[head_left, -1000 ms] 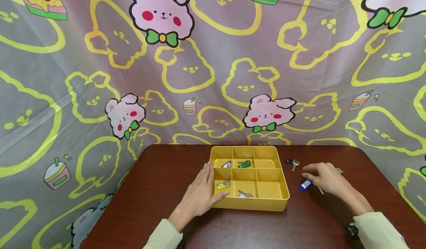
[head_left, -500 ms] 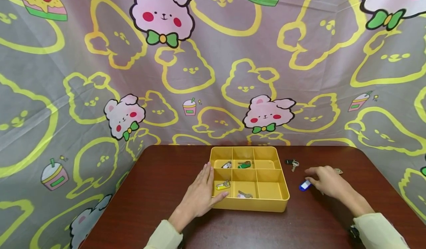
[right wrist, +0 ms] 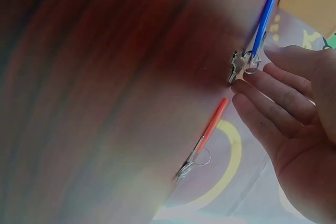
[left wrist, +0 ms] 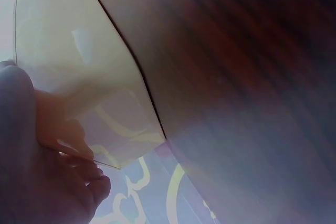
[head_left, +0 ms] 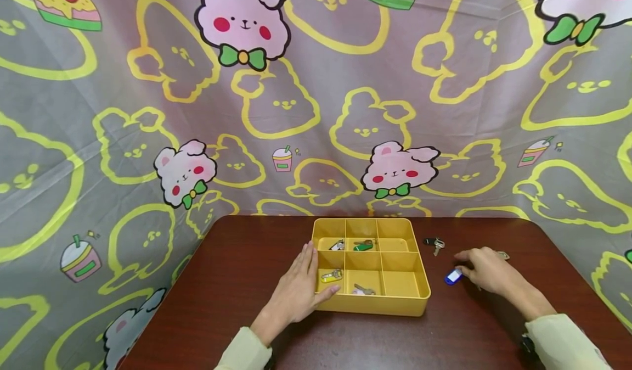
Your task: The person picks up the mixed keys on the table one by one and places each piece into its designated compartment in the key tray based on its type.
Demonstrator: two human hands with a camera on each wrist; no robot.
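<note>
A yellow divided box (head_left: 372, 304) sits on the table. My left hand (head_left: 291, 287) rests against its left side, fingers straight along the wall and thumb over the front rim. In the left wrist view the box wall (left wrist: 79, 51) runs beside this hand. To the right of the box, my right hand (head_left: 489, 271) is over a key with a blue tag (head_left: 453, 275). The right wrist view shows the thumb and fingers apart beside the blue tag (right wrist: 264, 19), its ring and its key (right wrist: 235, 66); contact is unclear.
Tagged keys lie in the box: white (head_left: 337, 245), green (head_left: 364, 246), yellow (head_left: 331, 275) and a pale one (head_left: 362, 290). A black-tagged key (head_left: 435, 244) lies right of the box. A red-tagged key (right wrist: 210, 124) lies beyond my right hand. Patterned cloth (head_left: 316, 112) hangs behind.
My right hand has come down slightly toward the blue-tagged key, hiding its blade in the head view. The left hand and box stay in place.
</note>
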